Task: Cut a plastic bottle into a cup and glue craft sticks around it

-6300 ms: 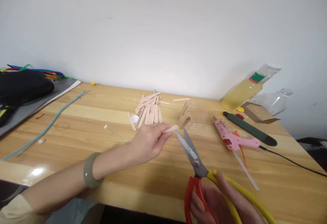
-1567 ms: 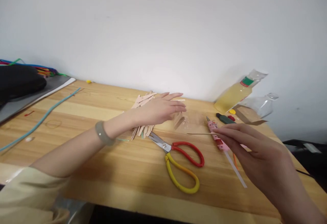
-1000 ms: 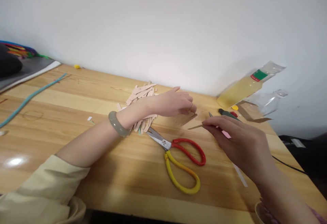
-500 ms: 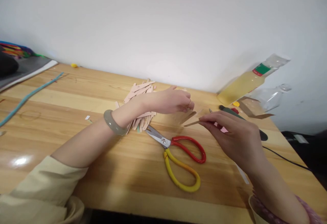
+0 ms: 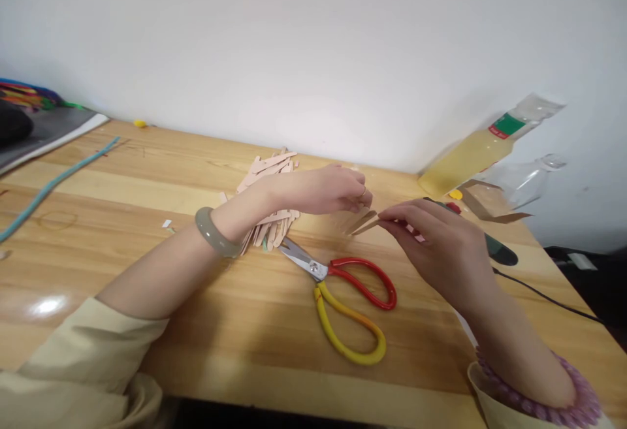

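Note:
My left hand (image 5: 326, 189) reaches over a pile of wooden craft sticks (image 5: 267, 184) on the wooden table (image 5: 147, 174); its fingers curl down onto a small structure of sticks (image 5: 360, 220) just past the pile. My right hand (image 5: 441, 249) pinches a single thin wooden stick (image 5: 366, 227) by one end and holds its tip against that structure. Scissors (image 5: 347, 298) with one red and one yellow handle lie shut on the table just below both hands.
A bottle of yellow liquid (image 5: 477, 151) leans at the back right beside an empty clear bottle (image 5: 526, 181) and a cardboard scrap (image 5: 482, 204). A dark green tool (image 5: 499, 249) with a black cord lies behind my right hand. A teal pipe cleaner (image 5: 53, 184) crosses the left side.
The scissors were put down on the table. My right hand then brought a single stick leftward to the small stick structure, where my left hand has closed down.

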The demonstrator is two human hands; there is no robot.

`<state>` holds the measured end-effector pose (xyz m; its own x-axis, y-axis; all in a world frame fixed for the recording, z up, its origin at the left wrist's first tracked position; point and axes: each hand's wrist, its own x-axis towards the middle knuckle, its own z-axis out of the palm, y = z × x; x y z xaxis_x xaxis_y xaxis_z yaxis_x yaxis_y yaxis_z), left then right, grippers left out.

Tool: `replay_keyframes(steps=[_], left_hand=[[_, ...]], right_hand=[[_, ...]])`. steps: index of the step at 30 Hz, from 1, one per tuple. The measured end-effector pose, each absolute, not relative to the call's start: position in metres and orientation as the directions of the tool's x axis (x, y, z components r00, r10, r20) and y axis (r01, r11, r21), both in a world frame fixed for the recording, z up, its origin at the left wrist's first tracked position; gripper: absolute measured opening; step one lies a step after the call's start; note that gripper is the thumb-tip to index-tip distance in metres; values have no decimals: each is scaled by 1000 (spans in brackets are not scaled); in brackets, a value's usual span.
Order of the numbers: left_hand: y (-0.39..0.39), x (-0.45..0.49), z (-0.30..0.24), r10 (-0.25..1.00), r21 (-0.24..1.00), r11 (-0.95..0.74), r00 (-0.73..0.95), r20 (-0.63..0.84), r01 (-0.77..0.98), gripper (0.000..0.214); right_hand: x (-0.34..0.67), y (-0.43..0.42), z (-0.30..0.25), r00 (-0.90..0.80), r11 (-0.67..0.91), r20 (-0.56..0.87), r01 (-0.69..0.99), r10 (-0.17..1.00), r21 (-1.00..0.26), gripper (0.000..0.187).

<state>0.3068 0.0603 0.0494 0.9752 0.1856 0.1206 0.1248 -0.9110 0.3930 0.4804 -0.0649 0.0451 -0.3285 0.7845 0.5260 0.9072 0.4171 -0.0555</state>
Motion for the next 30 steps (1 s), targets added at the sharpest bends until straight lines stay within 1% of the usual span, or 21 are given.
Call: replay_keyframes(steps=[4,10,16,22,27,30], left_hand=[[59,307,51,195,405,-904,974,112,134,26],[61,307,48,187,479,-871,975,119,108,25],[63,308,44,172,488,-869,974,150,79,25],[64,307,45,179,500,-862,973,146,84,24],[65,308,41,183,502,-862,966,180,70,23],[66,308,40,192,516,-854,961,198,65,23]], right_hand=[[479,-63,42,-336,420,534,906,776,-40,4],[481,-61,38,-296,404,571,912,765,-69,4],[484,-56,37,-298,414,572,907,764,-82,4],[481,-56,38,-305,429,585,899,752,-83,6],[481,-55,36,-266,407,583,905,768,-122,6],[483,-55,33,-212,381,587,907,781,-179,6]])
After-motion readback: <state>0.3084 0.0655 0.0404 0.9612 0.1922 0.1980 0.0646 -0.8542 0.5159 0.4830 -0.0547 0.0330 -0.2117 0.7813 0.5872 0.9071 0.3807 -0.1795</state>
